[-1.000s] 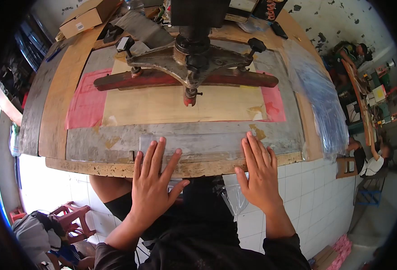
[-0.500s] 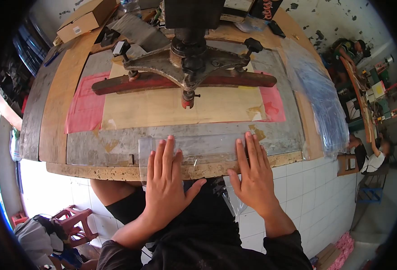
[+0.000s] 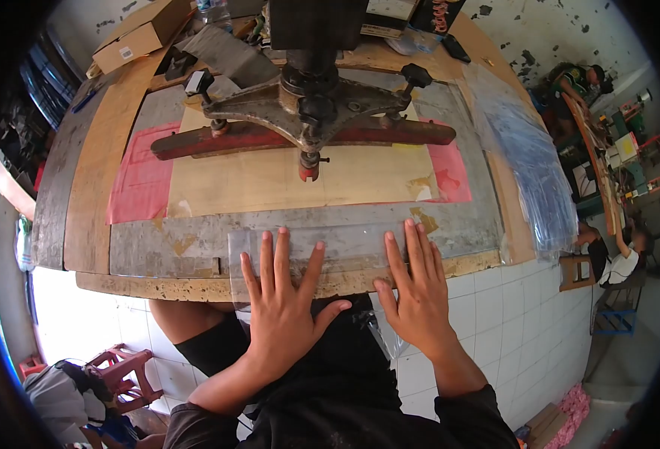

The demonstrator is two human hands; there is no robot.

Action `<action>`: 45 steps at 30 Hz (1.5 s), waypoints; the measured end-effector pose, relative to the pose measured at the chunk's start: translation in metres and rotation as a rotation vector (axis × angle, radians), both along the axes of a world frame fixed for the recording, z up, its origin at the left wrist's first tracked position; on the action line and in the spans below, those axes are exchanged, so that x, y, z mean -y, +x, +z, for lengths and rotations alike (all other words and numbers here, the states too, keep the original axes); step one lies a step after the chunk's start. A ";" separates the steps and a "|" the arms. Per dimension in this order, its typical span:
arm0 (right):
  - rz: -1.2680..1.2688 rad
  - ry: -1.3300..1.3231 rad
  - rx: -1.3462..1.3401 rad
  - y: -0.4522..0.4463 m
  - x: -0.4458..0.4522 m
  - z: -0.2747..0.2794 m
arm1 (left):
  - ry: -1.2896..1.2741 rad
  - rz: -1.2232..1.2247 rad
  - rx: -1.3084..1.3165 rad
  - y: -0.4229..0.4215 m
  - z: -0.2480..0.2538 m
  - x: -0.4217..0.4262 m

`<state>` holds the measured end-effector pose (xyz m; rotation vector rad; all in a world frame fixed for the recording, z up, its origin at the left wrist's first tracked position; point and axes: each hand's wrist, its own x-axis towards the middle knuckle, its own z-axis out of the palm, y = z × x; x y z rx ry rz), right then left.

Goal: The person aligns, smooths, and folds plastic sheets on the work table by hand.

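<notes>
Lower centre: left hand (image 3: pixel 281 322) flat, fingers splayed, right hand (image 3: pixel 418 307) flat, fingers less spread; both rest on the clear plastic sheet (image 3: pixel 352 241), neither gripping. Its long axis runs left-right, crosswise to the fingers, both hands equally near. Near edge and right end are hard to trace.

Clear sheet (image 3: pixel 345 241) partly hidden by hands (image 3: pixel 281 322) (image 3: pixel 418 307)

Single view, worn on your head: it faces forward and down over the table (image 3: pixel 87 187). Your left hand (image 3: pixel 281 318) and right hand (image 3: pixel 420 307) sit near the lens; the press (image 3: pixel 311 112) stands beyond them, upper centre. Coverage is wide, edges curved.
</notes>
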<state>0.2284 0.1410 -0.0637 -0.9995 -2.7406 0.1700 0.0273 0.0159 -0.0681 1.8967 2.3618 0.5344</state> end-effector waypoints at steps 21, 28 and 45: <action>0.010 -0.128 -0.191 0.011 -0.009 -0.003 | -0.008 0.005 0.006 -0.003 0.008 -0.001; -0.312 0.068 -0.422 0.043 -0.017 -0.021 | 0.026 -0.010 -0.023 -0.006 0.005 0.002; 0.018 -0.713 -1.105 0.021 0.012 0.055 | 0.290 -0.197 0.306 -0.018 0.084 0.032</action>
